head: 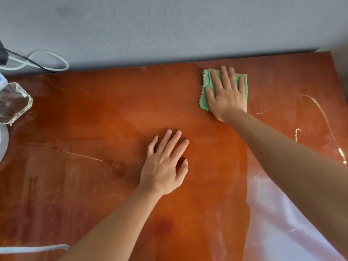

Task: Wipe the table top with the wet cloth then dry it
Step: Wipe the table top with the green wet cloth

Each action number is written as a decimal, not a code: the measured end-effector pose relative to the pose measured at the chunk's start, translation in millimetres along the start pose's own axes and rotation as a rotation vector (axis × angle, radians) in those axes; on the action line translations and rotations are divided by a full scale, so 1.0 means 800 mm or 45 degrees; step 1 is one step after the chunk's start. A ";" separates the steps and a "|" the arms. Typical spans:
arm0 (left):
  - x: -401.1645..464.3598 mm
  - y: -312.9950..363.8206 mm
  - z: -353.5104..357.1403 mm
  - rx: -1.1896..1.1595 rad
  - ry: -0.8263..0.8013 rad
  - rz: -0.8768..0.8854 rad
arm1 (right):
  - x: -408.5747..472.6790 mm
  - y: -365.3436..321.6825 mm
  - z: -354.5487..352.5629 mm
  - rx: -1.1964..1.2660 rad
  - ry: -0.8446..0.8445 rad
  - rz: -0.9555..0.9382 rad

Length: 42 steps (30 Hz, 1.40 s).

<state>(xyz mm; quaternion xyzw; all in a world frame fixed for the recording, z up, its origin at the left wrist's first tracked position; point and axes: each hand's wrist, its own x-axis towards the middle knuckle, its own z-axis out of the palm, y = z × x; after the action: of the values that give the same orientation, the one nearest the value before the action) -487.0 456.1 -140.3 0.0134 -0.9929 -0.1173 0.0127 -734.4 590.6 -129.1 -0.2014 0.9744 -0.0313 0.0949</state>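
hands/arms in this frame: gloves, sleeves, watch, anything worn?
Nothing worn that shows. The left hand and right hand are bare, with no gloves, rings or watch. Both forearms are bare up to the frame edge, with no sleeve in view. Fingers have short, unpainted nails.

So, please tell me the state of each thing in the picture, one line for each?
green cloth: folded, flat on the table near the far edge, under the right hand.
right hand: open, fingers straight, pressing the cloth.
left hand: open, fingers spread, resting on bare table.
table: glossy, with streaks and smears.
glass object: at the left edge, resting on the table.
white cable: looped behind the table by the wall.
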 end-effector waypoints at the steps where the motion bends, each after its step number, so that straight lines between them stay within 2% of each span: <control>1: 0.000 0.000 0.000 0.001 -0.002 -0.001 | 0.016 -0.001 -0.004 0.013 -0.003 0.042; 6: 0.001 -0.002 0.004 0.000 -0.010 0.001 | 0.048 -0.017 -0.005 0.039 0.010 0.104; 11: 0.000 -0.002 0.005 0.002 -0.016 0.006 | 0.050 -0.031 -0.003 0.030 0.007 0.063; 18: 0.001 -0.001 0.001 -0.032 -0.038 -0.005 | 0.053 -0.092 0.003 -0.005 0.004 -0.095; 25: -0.001 0.001 -0.003 -0.061 -0.041 -0.015 | 0.055 -0.187 0.012 -0.007 -0.042 -0.335; 32: -0.001 0.002 -0.003 -0.094 0.006 0.001 | 0.062 -0.274 0.018 -0.005 -0.075 -0.477; 37: -0.001 0.001 -0.002 -0.090 0.015 0.002 | 0.059 -0.266 0.016 -0.032 -0.071 -0.552; 42: 0.000 0.001 -0.004 -0.103 -0.027 -0.017 | 0.049 -0.218 0.009 -0.027 -0.073 -0.550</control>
<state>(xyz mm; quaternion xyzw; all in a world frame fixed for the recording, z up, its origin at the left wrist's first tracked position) -486.9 456.2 -137.0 0.0185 -0.9874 -0.1574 0.0020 -701.0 414.6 -125.8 -0.4072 0.9058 -0.0347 0.1116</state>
